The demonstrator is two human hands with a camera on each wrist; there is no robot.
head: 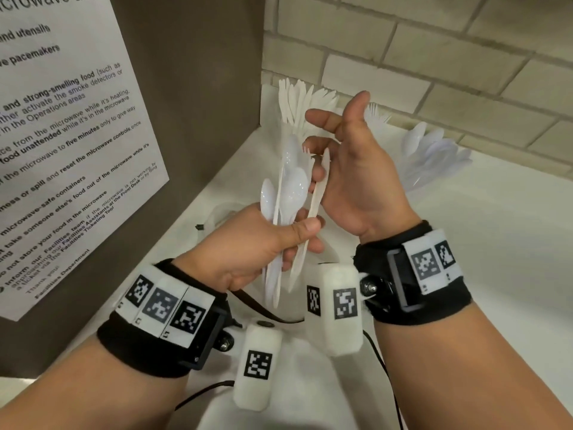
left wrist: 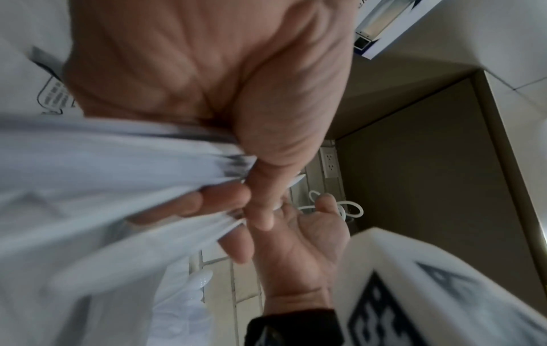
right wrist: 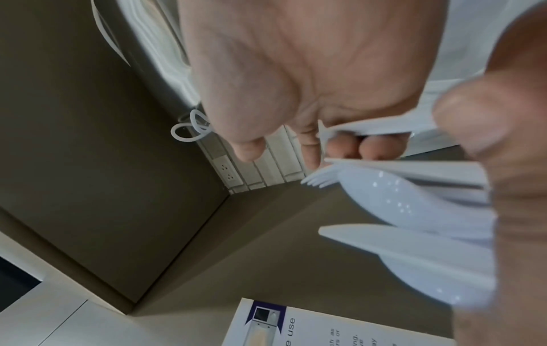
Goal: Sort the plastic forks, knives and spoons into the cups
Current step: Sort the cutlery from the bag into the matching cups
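My left hand (head: 297, 240) grips a bundle of white plastic cutlery (head: 286, 184) upright: spoons, a fork and knives (right wrist: 414, 199). My right hand (head: 322, 156) is just right of the bundle, with its lower fingers curled round one knife (head: 317, 193) at the bundle's right edge; its index finger and thumb stick out. Against the back wall stand three cups: one of knives (head: 297, 100), one of forks (head: 376, 114) and one of spoons (head: 431, 150). The left wrist view is blurred, showing the bundle (left wrist: 118, 175) under my thumb.
A brown panel with a microwave notice (head: 77, 150) walls off the left side. A tiled wall (head: 434, 57) runs behind the white counter (head: 496, 243). A black cable (head: 257, 308) lies on the counter below my hands. A wall socket (right wrist: 226, 171) sits in the corner.
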